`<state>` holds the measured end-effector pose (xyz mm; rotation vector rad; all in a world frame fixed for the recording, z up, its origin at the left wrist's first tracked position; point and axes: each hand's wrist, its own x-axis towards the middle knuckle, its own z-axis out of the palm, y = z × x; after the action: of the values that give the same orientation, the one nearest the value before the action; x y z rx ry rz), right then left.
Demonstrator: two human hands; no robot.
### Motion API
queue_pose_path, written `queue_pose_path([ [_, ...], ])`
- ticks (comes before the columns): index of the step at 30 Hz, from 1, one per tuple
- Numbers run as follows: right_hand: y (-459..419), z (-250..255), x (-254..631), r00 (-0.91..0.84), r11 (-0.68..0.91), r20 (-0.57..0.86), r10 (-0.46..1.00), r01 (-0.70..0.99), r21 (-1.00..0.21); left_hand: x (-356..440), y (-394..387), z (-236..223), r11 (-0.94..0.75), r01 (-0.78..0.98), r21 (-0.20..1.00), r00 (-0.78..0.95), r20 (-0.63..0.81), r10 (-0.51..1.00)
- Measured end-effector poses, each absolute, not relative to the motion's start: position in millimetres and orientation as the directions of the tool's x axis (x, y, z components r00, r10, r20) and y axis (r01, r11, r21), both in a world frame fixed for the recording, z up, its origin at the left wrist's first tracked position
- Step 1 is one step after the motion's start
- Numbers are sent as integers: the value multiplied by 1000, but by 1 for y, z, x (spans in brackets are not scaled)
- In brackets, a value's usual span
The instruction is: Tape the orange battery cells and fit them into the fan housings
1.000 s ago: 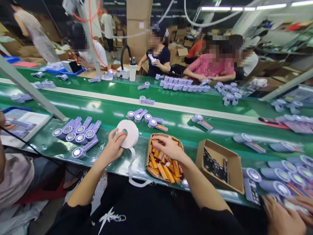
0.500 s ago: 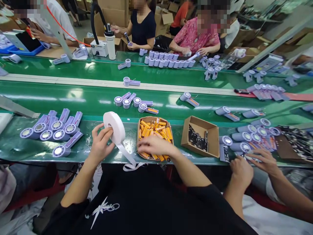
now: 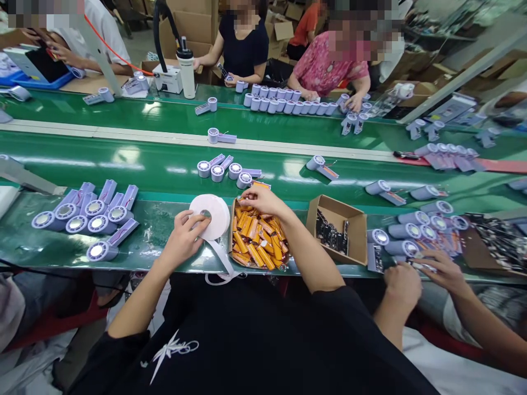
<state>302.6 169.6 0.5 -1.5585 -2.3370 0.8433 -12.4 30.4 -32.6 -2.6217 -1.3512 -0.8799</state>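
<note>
My left hand (image 3: 187,236) grips a roll of white tape (image 3: 220,211), with fingertips at its core. The roll's flat side faces up, at the left side of the battery box. A loose strip of the tape (image 3: 221,257) hangs down past the table edge. My right hand (image 3: 263,198) is at the far rim of a cardboard box (image 3: 231,219) full of orange-wrapped batteries (image 3: 255,255). Its fingers are bent and close together near the far left corner; what they pinch, if anything, is hidden.
Purple handheld fan bodies (image 3: 99,224) stand grouped at the left. More fan bodies (image 3: 217,172) rest on the green belt (image 3: 164,175). An open carton (image 3: 357,236) of black circuit boards is to the right. A co-worker's hands (image 3: 405,282) work beside it. Other people sit across the belt.
My left hand has moved right with the tape roll and tipped it flatter. My right hand has gone from the box's near left part to its far rim, uncovering the batteries.
</note>
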Motion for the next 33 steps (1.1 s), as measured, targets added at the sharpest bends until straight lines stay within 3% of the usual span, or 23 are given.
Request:
queue_pose_path([
  [3,147,9,315,-429,233,75,900,331,-914,-19,27,-33,-598,782,175,458,489,743],
  [5,127,17,314,-397,133,126,909,-9,-991,-19,25,-32,-600,786,153,473,478,741],
  [7,108,26,308,-369,71,96,924,-81,-994,-17,25,-31,-606,784,134,486,475,733],
  [11,89,40,293,-328,178,121,937,149,-973,-12,25,-27,-620,781,76,522,466,714],
  [17,93,35,285,-419,352,165,893,419,-837,-10,27,-20,-641,767,-10,558,503,660],
  [21,87,35,288,-451,391,146,880,515,-763,-9,29,-16,-635,773,-17,566,470,677],
  [31,65,56,273,-372,353,18,928,863,-361,6,32,-4,-641,760,-106,592,520,616],
  [33,64,56,272,-343,328,10,939,887,-324,8,33,-2,-640,758,-126,600,520,608],
])
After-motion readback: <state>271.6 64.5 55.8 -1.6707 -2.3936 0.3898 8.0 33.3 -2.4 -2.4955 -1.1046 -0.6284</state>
